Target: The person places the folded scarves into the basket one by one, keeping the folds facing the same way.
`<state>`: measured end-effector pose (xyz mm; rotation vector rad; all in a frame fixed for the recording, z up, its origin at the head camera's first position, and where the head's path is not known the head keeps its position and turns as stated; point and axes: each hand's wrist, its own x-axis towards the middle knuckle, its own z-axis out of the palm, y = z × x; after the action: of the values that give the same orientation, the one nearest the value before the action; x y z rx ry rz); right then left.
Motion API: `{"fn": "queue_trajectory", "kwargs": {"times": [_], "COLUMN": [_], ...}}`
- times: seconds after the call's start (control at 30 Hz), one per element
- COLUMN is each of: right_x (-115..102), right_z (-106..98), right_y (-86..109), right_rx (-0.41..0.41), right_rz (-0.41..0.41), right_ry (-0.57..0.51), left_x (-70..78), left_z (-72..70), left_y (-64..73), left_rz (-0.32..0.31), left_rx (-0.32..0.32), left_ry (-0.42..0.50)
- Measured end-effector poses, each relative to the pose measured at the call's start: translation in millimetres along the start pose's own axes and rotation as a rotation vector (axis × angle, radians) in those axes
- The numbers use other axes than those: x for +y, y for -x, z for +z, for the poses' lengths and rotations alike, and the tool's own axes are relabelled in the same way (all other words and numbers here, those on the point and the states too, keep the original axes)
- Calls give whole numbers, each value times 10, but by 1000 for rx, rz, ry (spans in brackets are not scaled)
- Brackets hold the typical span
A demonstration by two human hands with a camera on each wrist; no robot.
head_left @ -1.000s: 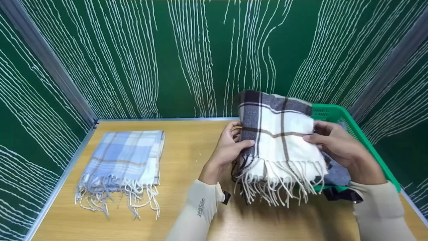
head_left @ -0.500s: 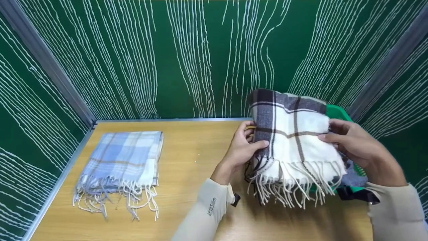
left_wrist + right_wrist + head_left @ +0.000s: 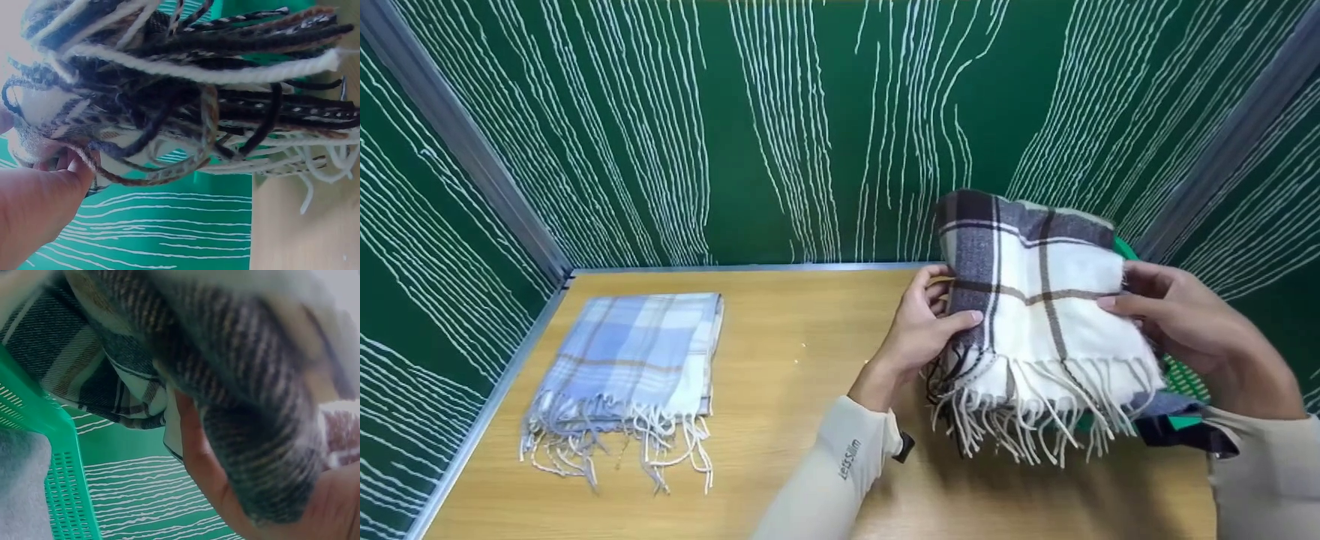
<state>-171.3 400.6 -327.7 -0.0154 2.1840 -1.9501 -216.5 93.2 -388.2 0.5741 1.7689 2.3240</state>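
A folded plaid scarf (image 3: 1072,315), white with dark grey and brown bands and a fringe at its lower edge, is held up between both hands in front of a green basket. My left hand (image 3: 919,326) grips its left edge, thumb on the front and fingers behind. The right hand (image 3: 1192,319) pinches the opposite edge the same way. Dark and white fringe strands (image 3: 225,107) hang close to the left wrist camera. In the right wrist view, folded layers of the scarf (image 3: 253,410) lie between thumb and fingers.
The green basket (image 3: 62,439) stands at the right, mostly hidden behind the scarf, with a grey cloth (image 3: 22,484) in it. A folded blue and white plaid scarf (image 3: 630,352) lies on the wooden table (image 3: 780,450) at the left. Green walls with white lines surround the table.
Both hands have carried the plaid scarf to the right, so it now covers more of the green basket. The blue scarf stays where it was.
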Motion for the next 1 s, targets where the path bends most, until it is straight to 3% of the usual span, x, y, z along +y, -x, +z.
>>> {"fn": "queue_trajectory", "kwargs": {"times": [0.17, 0.37, 0.47, 0.57, 0.67, 0.87, 1.0], "right_x": [-53, -161, -200, -209, -206, -159, -140], "right_z": [-42, -103, -139, -172, -185, -247, -395], "right_y": [76, 210, 296, 381, 448, 508, 552], "right_rx": [47, 129, 148, 161, 211, 251, 275], "right_rz": [-25, -46, -106, -190, -251, -399, -439], "right_ry": [29, 199, 187, 73, 95, 20, 10], "left_x": [67, 153, 177, 186, 177, 172, 196], "left_z": [78, 199, 262, 323, 381, 494, 577], "left_y": [-14, -30, -34, -36, -45, -59, -52], "left_rz": [28, 65, 74, 81, 81, 83, 106], "left_rx": [-31, -68, -89, -105, -118, -140, -172], "left_ry": [32, 58, 80, 99, 113, 141, 146]}}
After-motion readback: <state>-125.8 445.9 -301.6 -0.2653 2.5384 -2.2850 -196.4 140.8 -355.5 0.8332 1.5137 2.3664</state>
